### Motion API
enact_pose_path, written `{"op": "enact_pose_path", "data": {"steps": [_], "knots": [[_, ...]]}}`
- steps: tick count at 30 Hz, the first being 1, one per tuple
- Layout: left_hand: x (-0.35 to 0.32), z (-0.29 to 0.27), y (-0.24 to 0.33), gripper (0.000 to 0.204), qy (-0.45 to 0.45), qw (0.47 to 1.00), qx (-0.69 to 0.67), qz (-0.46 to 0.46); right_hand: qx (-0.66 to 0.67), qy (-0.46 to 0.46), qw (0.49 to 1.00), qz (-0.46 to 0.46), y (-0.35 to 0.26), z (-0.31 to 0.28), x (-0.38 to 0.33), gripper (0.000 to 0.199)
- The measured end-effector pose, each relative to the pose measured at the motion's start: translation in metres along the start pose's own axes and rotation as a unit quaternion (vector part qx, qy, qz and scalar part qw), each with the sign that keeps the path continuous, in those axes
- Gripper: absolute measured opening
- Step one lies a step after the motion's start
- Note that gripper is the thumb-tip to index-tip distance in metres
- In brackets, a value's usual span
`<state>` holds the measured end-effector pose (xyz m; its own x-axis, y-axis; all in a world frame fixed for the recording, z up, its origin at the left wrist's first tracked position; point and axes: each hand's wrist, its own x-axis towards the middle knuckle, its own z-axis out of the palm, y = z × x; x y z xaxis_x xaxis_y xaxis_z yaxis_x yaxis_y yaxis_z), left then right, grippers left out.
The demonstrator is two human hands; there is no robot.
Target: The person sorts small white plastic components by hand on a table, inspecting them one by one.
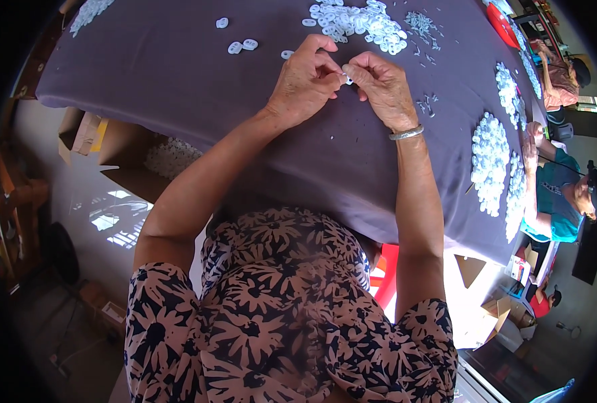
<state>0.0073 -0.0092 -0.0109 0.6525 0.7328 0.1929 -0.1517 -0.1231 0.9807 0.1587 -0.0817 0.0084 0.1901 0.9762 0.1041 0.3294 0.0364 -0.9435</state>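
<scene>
My left hand (304, 86) and my right hand (386, 88) meet over the dark tablecloth, thumbs and fingertips pinched close together. Between them shows a bit of a small white plastic piece (349, 80), held in my right fingertips. What my left thumb and finger pinch against it is too small and covered to name. Just beyond my hands lies a heap of white oval plastic pieces with holes (359, 23). A single oval piece (287, 54) rests beside my left hand, and a few small grey pins (427, 105) lie next to my right wrist.
A pile of small pins (421, 27) is right of the heap. Loose oval pieces (243, 46) lie at the left. More white heaps (490, 161) line the right side, where other people (560, 195) sit. An open cardboard box (127, 148) stands below the table's left edge.
</scene>
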Motion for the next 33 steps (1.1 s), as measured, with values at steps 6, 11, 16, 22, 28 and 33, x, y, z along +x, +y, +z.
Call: {"op": "enact_pose_path", "data": {"steps": [6, 11, 16, 22, 28, 33], "knots": [[0.001, 0.000, -0.006, 0.034, 0.015, 0.999, -0.052, 0.005, -0.017, 0.034, 0.999, -0.028, 0.003, 0.006, 0.000, 0.015], [0.002, -0.001, -0.006, 0.035, 0.017, 0.999, -0.045, 0.004, -0.002, 0.041, 0.999, -0.014, 0.001, 0.006, -0.001, 0.017], [0.003, -0.003, -0.003, 0.035, 0.017, 0.999, -0.042, 0.005, 0.019, 0.047, 0.998, 0.027, -0.006, 0.005, -0.001, 0.024], [0.004, -0.004, -0.002, 0.035, 0.014, 0.999, -0.030, -0.009, 0.063, 0.049, 0.995, 0.066, -0.010, 0.004, 0.000, 0.032], [0.003, -0.003, 0.001, 0.035, 0.017, 0.999, -0.032, -0.005, 0.098, 0.035, 0.992, 0.068, -0.006, -0.001, -0.001, 0.031], [0.002, -0.003, 0.001, 0.037, 0.013, 1.000, -0.026, -0.009, 0.097, 0.024, 0.993, 0.057, -0.004, 0.002, -0.001, 0.026]]}}
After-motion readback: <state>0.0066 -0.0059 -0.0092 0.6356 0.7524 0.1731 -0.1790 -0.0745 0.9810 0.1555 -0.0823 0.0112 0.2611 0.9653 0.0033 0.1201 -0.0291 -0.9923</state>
